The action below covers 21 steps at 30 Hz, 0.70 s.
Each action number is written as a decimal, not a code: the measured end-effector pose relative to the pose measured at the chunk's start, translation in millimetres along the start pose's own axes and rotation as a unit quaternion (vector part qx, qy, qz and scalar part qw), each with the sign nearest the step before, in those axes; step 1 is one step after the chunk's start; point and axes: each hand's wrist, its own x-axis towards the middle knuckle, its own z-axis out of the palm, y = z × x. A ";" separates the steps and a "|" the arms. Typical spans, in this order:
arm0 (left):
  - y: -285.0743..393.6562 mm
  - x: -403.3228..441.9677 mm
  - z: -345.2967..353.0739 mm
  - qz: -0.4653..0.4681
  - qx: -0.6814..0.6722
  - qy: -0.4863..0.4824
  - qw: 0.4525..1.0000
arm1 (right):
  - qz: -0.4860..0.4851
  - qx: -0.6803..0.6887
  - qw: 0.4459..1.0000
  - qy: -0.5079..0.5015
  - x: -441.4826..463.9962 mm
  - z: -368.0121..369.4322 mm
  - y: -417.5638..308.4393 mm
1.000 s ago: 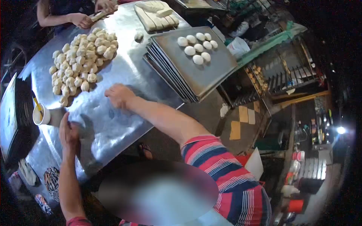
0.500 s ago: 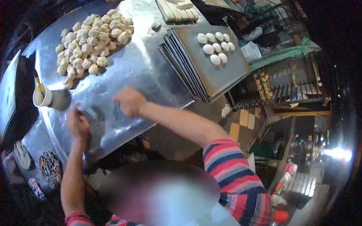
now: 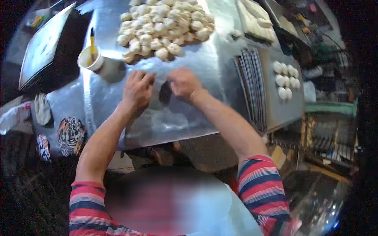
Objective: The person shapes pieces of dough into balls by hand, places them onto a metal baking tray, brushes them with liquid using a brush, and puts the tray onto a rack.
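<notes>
My left hand (image 3: pixel 138 89) is low over the metal table (image 3: pixel 177 122), fingers curled, below a white cup (image 3: pixel 90 59) with a yellow-handled brush (image 3: pixel 93 41). Facing it, my right hand (image 3: pixel 184 82) is closed and slightly blurred. Whether anything is inside either hand is hidden. The hands are a short way apart, just in front of a large heap of pale dough pieces (image 3: pixel 161 27). Nothing visible spans the gap between them, where a dark patch shows on the metal.
To the right stands a stack of trays (image 3: pixel 267 114) with several white dough balls (image 3: pixel 283 80) on top. Cut dough strips (image 3: pixel 256 23) lie at the back right. Dark trays (image 3: pixel 43 47) stand at left, with a patterned cloth bundle (image 3: pixel 71 135) and a pale glove (image 3: pixel 42 110) nearer.
The view has swung left, so the table's contents appear farther right. My two hands have come closer together before the dough heap. The other person's hands have left the view.
</notes>
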 end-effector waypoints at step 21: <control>-44.3 -50.3 -6.4 -0.163 0.067 0.131 0.976 | 0.042 -0.054 0.997 -0.021 -13.1 -37.2 -2.1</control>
